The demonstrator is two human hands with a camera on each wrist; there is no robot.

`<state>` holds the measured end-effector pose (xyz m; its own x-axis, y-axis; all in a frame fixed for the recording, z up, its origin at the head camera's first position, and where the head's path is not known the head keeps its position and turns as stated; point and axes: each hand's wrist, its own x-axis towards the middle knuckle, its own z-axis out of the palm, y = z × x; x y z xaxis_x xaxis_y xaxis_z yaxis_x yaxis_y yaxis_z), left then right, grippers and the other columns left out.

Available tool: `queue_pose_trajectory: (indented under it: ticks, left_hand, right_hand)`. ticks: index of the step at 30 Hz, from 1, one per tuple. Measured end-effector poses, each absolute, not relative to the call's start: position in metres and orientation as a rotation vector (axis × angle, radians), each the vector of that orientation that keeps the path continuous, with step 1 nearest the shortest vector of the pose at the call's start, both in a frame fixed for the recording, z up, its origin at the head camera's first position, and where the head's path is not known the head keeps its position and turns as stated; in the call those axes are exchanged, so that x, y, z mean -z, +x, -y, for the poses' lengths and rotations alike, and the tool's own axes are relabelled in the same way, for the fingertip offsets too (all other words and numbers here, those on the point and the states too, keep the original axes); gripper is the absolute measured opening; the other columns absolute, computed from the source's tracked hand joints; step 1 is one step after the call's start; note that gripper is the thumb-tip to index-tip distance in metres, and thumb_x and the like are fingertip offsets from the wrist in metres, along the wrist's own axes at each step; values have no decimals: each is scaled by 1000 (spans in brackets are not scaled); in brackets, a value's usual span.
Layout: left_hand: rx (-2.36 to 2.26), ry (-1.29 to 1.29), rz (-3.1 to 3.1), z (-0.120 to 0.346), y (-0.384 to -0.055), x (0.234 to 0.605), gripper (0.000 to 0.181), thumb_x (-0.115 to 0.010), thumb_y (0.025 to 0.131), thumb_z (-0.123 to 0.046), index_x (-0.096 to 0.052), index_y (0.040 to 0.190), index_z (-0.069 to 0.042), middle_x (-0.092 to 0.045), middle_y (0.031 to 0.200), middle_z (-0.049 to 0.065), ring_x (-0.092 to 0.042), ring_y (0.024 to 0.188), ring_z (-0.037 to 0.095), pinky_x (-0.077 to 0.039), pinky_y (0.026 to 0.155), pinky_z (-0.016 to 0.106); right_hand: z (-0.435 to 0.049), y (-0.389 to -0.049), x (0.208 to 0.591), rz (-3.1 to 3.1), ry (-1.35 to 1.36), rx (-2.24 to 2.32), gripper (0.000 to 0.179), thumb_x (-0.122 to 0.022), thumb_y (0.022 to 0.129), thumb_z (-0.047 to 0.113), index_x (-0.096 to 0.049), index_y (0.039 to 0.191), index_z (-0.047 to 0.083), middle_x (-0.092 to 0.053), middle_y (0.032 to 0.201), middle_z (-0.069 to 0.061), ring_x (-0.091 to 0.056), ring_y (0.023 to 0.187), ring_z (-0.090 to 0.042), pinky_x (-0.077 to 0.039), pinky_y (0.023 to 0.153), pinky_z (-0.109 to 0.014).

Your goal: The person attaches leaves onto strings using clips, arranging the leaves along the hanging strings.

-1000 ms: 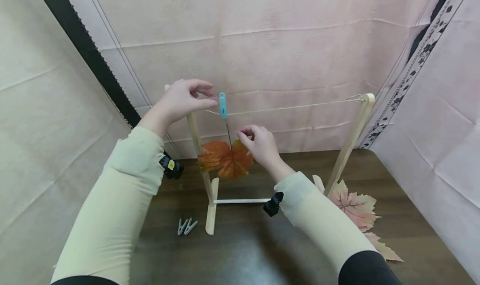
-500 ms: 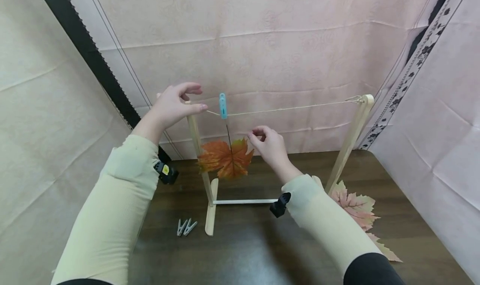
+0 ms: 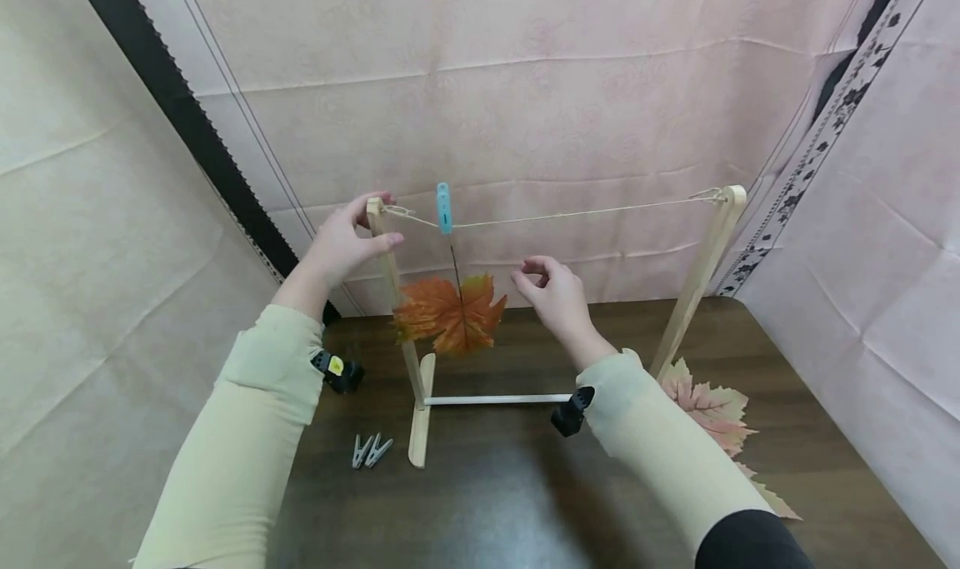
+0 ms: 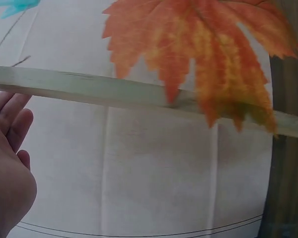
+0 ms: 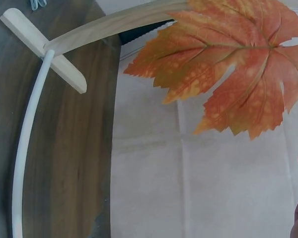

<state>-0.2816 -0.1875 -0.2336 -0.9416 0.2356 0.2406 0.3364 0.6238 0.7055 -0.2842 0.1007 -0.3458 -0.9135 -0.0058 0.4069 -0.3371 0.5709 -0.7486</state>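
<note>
My left hand [image 3: 341, 240] is at the top of the wooden rack's left post [image 3: 392, 277], its fingers passing behind the post and its thumb in front, spread apart. In the left wrist view the fingers [image 4: 20, 124] reach behind that post. A blue clothespin [image 3: 444, 208] sits on the string [image 3: 570, 216], and an orange maple leaf [image 3: 453, 315] hangs from it by its thin stem. My right hand [image 3: 555, 298] hovers to the right of the leaf, fingers loosely bent, with nothing in them. In the right wrist view the leaf [image 5: 253, 64] hangs apart from the hand.
Two grey clothespins [image 3: 371, 451] lie on the wooden table [image 3: 480, 486] left of the rack's foot [image 3: 422, 423]. Pale pink leaves [image 3: 708, 406] lie by the right post [image 3: 697, 282]. A white rod [image 3: 495, 400] joins the posts low down. Pale cloth [image 3: 562, 119] hangs behind.
My left hand has moved left and down from beside the blue clothespin to the left post's top. My right hand has drawn away rightward from the leaf, which stays hanging.
</note>
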Motion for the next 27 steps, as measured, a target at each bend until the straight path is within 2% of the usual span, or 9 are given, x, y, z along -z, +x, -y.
queue_pose_trajectory:
  ticks: [2,7,15,27]
  left_hand:
    - [1209,-444,2724,189,-280,239,69,-63,71,-50,-37,130,-26,-42,108,7,-39,98,23,-35,73,40]
    - [1231,-371,2746,195,-276,252,73,-61,71,-53,-32,132,-25,-36,118,9,-35,104,25,-37,74,44]
    - [1310,-360,2715,212,-274,274,76,-64,72,-47,-27,134,-24,-32,132,-4,-33,106,22,-35,76,42]
    - [1363,-341,2733,224,-266,313,74,-65,72,-43,-29,134,-22,-33,132,-3,-34,108,24,-33,82,44]
  right_hand:
    - [-103,-284,347,2453,268,-1279,44,-58,78,44,-58,109,13,-61,99,4,-51,79,-16,-41,66,-30]
    - [-111,-283,353,2479,232,-1287,48,-57,78,45,-56,114,14,-60,104,4,-51,79,-12,-41,66,-30]
    - [-120,-285,360,2479,190,-1283,47,-58,78,45,-56,113,14,-60,103,5,-52,82,-15,-41,69,-32]
    - [-123,-277,371,2532,206,-1285,56,-54,77,53,-54,117,14,-58,107,-1,-50,82,-17,-41,67,-34]
